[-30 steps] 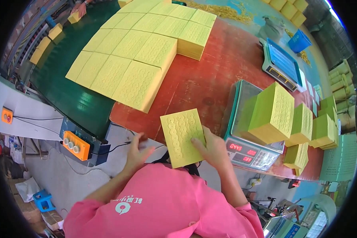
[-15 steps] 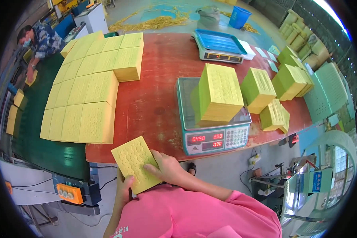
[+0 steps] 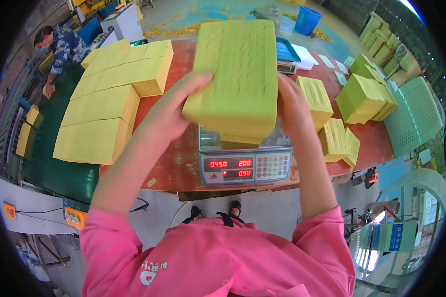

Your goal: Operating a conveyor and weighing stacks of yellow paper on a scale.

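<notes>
Both my hands are closed on opposite sides of a thick stack of yellow embossed paper (image 3: 235, 69), raised above the scale. My left hand (image 3: 181, 101), slightly blurred, grips its left side, with the thumb near the top face. The right hand (image 3: 293, 101) presses against the right side, its fingers partly hidden. Below the held stack more yellow paper (image 3: 240, 141) shows on the teal-framed digital scale (image 3: 213, 178), whose red display is lit. I cannot tell whether the two touch.
Rows of yellow paper stacks (image 3: 96, 141) fill the red table's (image 3: 183, 171) left side, beside a dark green conveyor belt (image 3: 79, 173). Smaller stacks (image 3: 314, 99) stand on the right. A second scale (image 3: 286, 57) is partly hidden behind. Far left, a person (image 3: 67, 47) reaches over the belt.
The thin paper bundle held near my body is no longer seen there. Both hands have moved forward to the scale, and a thick stack is now between them, raised and nearer to me.
</notes>
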Tool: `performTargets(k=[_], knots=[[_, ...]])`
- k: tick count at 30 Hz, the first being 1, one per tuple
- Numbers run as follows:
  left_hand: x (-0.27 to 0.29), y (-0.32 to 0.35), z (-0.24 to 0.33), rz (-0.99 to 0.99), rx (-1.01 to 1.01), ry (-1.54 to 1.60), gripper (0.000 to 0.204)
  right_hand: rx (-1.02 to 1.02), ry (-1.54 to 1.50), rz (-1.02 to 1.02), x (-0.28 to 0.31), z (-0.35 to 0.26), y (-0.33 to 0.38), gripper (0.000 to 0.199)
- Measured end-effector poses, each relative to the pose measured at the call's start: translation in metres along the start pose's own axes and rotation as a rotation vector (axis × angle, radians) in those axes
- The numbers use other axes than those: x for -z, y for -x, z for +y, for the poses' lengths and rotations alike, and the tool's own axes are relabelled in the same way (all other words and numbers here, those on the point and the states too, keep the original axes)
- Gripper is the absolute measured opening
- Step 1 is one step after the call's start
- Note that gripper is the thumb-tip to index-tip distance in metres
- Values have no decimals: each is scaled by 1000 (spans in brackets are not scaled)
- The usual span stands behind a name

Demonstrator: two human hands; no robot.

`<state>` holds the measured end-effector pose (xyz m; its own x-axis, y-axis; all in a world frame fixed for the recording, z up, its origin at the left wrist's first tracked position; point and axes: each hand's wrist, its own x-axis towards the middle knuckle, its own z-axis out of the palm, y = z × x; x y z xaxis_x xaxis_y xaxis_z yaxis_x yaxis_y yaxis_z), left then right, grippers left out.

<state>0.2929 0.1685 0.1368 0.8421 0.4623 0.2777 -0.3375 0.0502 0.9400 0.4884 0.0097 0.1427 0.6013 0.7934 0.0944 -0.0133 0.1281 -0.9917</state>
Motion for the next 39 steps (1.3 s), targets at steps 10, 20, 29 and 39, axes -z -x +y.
performTargets(k=[10,20,29,39], knots=[[-17,-87,-31,114,545,-18,78,-227,-163,-12,66,72,-76,28],[-20,-82,-38,78,511,-118,78,-197,-74,36,64,73,-66,28],[-15,-77,-46,116,490,-155,78,-91,154,180,57,101,-52,34],[-28,-67,-155,384,224,347,50,-2,-339,172,24,130,-53,55]])
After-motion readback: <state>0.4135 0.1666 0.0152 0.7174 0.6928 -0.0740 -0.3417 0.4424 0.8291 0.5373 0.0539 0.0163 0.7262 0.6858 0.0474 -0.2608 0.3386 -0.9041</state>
